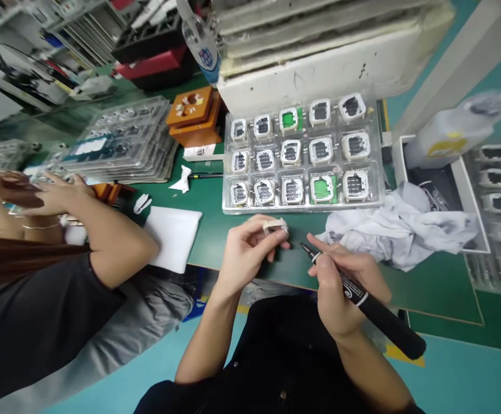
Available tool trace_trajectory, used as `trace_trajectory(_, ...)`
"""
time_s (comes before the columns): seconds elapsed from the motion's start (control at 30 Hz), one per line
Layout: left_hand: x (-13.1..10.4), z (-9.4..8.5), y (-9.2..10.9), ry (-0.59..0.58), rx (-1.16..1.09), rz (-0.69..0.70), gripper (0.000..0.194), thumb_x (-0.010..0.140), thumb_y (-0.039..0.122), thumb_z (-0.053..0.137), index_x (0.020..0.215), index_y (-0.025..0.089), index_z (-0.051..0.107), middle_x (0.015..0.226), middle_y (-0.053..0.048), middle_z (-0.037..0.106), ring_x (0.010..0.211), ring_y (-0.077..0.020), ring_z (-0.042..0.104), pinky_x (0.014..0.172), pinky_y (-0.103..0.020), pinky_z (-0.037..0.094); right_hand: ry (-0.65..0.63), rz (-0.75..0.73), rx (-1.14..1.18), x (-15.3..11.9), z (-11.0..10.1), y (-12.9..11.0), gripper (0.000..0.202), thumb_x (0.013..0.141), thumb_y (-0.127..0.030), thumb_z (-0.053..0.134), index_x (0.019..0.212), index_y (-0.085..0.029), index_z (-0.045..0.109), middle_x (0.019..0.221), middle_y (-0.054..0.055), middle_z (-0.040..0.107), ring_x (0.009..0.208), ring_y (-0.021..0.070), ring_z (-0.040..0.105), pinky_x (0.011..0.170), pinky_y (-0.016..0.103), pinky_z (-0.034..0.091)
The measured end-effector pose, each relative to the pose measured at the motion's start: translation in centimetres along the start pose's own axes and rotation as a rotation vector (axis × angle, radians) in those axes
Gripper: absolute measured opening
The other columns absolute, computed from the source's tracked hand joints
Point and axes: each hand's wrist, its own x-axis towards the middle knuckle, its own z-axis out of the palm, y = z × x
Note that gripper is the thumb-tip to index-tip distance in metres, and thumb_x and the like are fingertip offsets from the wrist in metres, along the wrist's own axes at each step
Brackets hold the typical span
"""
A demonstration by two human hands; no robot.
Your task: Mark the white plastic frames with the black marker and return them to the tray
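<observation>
Between the thumb and fingers of my left hand is a small white plastic frame, held up over the green bench near its front edge. My right hand grips a black marker pen, its bare tip pointing up and left toward the frame, a short gap away from it. Just beyond both hands lies a clear plastic tray with rows of similar white frames in its pockets. Green pieces show at two of these frames. My right forefinger is stretched out beside the pen tip.
A grey-white cloth lies right of the tray, against a white box holding a bottle. Orange blocks and stacked trays stand left. A co-worker's arm reaches over the bench beside a white sheet.
</observation>
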Motion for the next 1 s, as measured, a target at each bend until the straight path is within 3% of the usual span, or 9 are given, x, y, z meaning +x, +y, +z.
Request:
trace_trajectory(0.1, 2.6, -1.6, 1.9, 0.229, 0.338, 0.346, 0.013, 0.094, 0.031, 0.087, 0.086, 0.023, 0.081, 0.103, -0.007, 0.069, 0.089, -0.0198, 0.064, 0.07, -0.033, 0.051, 0.013, 0.0, 0.077, -0.1, 0.1, 0.3, 0.012, 0.1, -0.014, 0.076, 0.099, -0.023, 0.068, 0.077, -0.003, 0.076, 0.089, 0.0273, 0.087, 0.093, 0.051, 0.076)
trace_trajectory(0.17, 5.5, -2.5, 3.2, 0.302, 0.475, 0.458, 0.018, 0.091, 0.03, 0.089, 0.081, 0.024, 0.076, 0.095, -0.006, 0.064, 0.089, -0.0217, 0.062, 0.073, -0.036, 0.049, 0.011, 0.028, 0.066, -0.2, 0.1, 0.4, 0.012, 0.1, -0.017, 0.077, 0.097, -0.024, 0.068, 0.074, -0.003, 0.074, 0.091, 0.0282, 0.087, 0.09, 0.049, 0.076)
trace_trajectory(0.3, 12.3, -3.4, 4.1, 0.342, 0.51, 0.409, 0.036, 0.071, 0.019, 0.101, 0.093, 0.025, 0.073, 0.098, -0.002, 0.063, 0.07, -0.016, 0.056, 0.072, -0.04, 0.048, 0.049, 0.058, 0.072, -0.4, 0.2, 0.7, 0.012, 0.101, -0.021, 0.077, 0.094, -0.023, 0.068, 0.074, -0.002, 0.075, 0.085, 0.0273, 0.086, 0.087, 0.046, 0.074)
trace_trajectory(0.4, 15.0, -3.2, 3.9, 0.358, 0.618, 0.376, 0.047, 0.064, 0.01, 0.101, 0.088, 0.025, 0.064, 0.083, 0.003, 0.06, 0.065, -0.0151, 0.051, 0.073, -0.04, 0.043, 0.06, 0.03, 0.068, -0.4, 0.1, 0.8, 0.012, 0.101, -0.021, 0.077, 0.093, -0.023, 0.067, 0.074, -0.003, 0.074, 0.075, 0.0231, 0.082, 0.084, 0.043, 0.073)
trace_trajectory(0.5, 14.8, -2.6, 3.9, 0.324, 0.74, 0.43, 0.038, 0.081, 0.019, 0.093, 0.073, 0.026, 0.056, 0.068, 0.001, 0.059, 0.066, -0.0198, 0.051, 0.072, -0.039, 0.039, 0.072, 0.023, 0.047, -0.4, 0.1, 0.8, 0.013, 0.101, -0.023, 0.077, 0.092, -0.024, 0.068, 0.071, -0.004, 0.072, 0.072, 0.0213, 0.08, 0.081, 0.04, 0.072)
trace_trajectory(0.63, 13.3, -1.3, 4.6, 0.331, 0.976, 0.465, 0.037, 0.099, 0.034, 0.081, 0.07, 0.024, 0.06, 0.074, -0.007, 0.067, 0.084, -0.0295, 0.062, 0.081, -0.041, 0.044, 0.093, 0.01, 0.029, -0.3, 0.0, 0.9, 0.011, 0.101, -0.023, 0.079, 0.093, -0.024, 0.071, 0.068, -0.005, 0.071, 0.071, 0.0209, 0.079, 0.082, 0.038, 0.07)
trace_trajectory(0.77, 13.8, 0.1, 5.7, 0.092, 1.107, 0.524, 0.016, 0.1, 0.034, 0.082, 0.097, 0.02, 0.076, 0.106, -0.013, 0.078, 0.118, -0.0365, 0.065, 0.102, -0.046, 0.051, 0.108, -0.02, 0.027, -0.2, 0.0, 1.2, 0.011, 0.1, -0.024, 0.081, 0.094, -0.024, 0.072, 0.069, -0.004, 0.071, 0.063, 0.0199, 0.075, 0.077, 0.038, 0.069)
trace_trajectory(0.87, 15.1, 0.8, 6.4, -0.008, 1.139, 0.435, 0.031, 0.094, 0.039, 0.09, 0.11, 0.015, 0.078, 0.123, -0.018, 0.075, 0.124, -0.0387, 0.065, 0.108, -0.049, 0.054, 0.124, -0.034, 0.003, 0.0, 0.0, 1.3, 0.013, 0.099, -0.023, 0.082, 0.09, -0.023, 0.072, 0.068, -0.003, 0.072, 0.061, 0.0196, 0.075, 0.073, 0.036, 0.069)
trace_trajectory(1.0, 15.9, 1.1, 6.9, -0.031, 1.158, 0.389, 0.037, 0.091, 0.039, 0.093, 0.109, 0.012, 0.077, 0.126, -0.021, 0.073, 0.127, -0.0409, 0.065, 0.111, -0.051, 0.055, 0.169, -0.032, -0.03, 0.1, 0.0, 1.4, 0.019, 0.096, -0.027, 0.084, 0.084, -0.023, 0.07, 0.065, -0.003, 0.071, 0.056, 0.0205, 0.073, 0.068, 0.037, 0.069)
